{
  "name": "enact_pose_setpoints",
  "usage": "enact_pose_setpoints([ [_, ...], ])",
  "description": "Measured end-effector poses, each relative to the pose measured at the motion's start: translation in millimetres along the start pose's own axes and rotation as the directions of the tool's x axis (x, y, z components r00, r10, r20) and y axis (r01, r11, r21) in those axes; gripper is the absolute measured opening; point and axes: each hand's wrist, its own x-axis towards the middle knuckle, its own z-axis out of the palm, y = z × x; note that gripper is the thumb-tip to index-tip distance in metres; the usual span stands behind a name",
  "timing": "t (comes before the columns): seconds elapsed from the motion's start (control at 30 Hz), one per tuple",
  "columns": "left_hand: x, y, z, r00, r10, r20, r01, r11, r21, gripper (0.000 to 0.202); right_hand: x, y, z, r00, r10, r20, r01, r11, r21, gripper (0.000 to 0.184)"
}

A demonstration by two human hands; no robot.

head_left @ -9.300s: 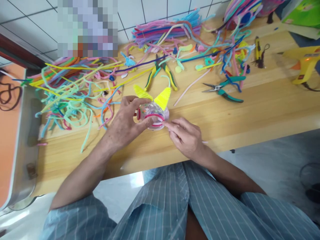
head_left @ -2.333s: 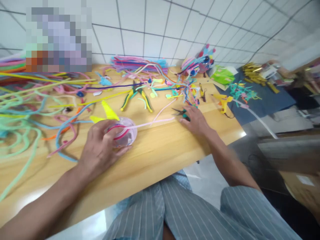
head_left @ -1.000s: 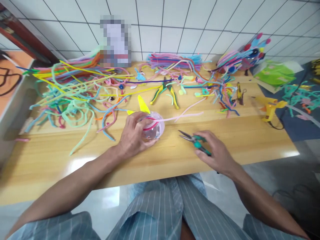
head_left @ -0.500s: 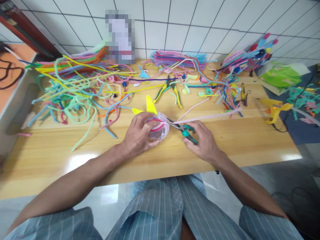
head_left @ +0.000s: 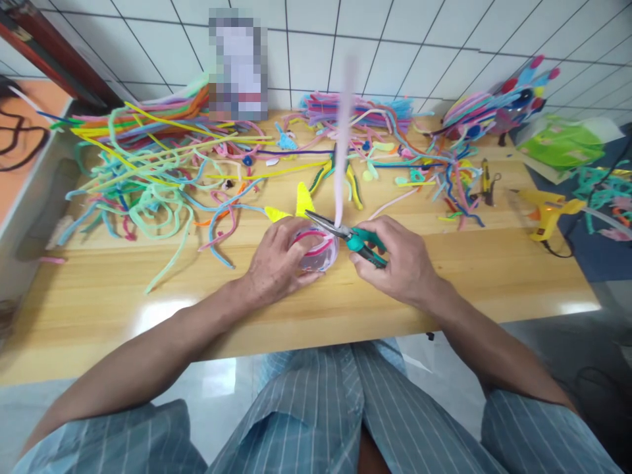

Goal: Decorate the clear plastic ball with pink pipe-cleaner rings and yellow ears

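My left hand (head_left: 277, 261) is wrapped round a clear plastic ball (head_left: 320, 248) on the wooden table (head_left: 306, 316). The ball has a red-pink pipe cleaner band round it and two yellow ears (head_left: 296, 203) behind. My right hand (head_left: 399, 263) grips green-handled needle-nose pliers (head_left: 345, 232), whose jaws lie across the top of the ball. A pale pink pipe cleaner (head_left: 342, 141) rises, blurred, from the jaws toward the wall.
Heaps of coloured pipe cleaners (head_left: 148, 178) cover the back left and back middle of the table. Yellow-handled pliers (head_left: 351, 181) lie behind the ball. A yellow glue gun (head_left: 548, 210) sits at the right, a pipe-cleaner figure (head_left: 494, 108) at the back right.
My right hand fetched the green pliers from the right and brought them to the ball. The pale pink pipe cleaner, lying flat to the right before, now swings upright at the jaws.
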Motion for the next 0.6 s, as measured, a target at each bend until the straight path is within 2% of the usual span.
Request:
enact_pose_setpoints([
  [0.13,1,0,-0.5,1.000,0.001,0.006,-0.001,1.000,0.022,0.059,6,-3,1,1.000,-0.006,0.014,0.006,1.000,-0.009,0.026],
  [0.3,3,-1,-1.3,1.000,0.003,-0.015,-0.003,1.000,0.002,0.061,4,-1,2,1.000,0.005,0.031,-0.006,0.999,0.044,0.033],
  [0.6,-2,2,-0.8,0.999,-0.049,-0.018,0.048,0.998,-0.040,0.070,-17,2,27,0.995,0.089,0.039,-0.093,0.989,0.115,0.041],
])
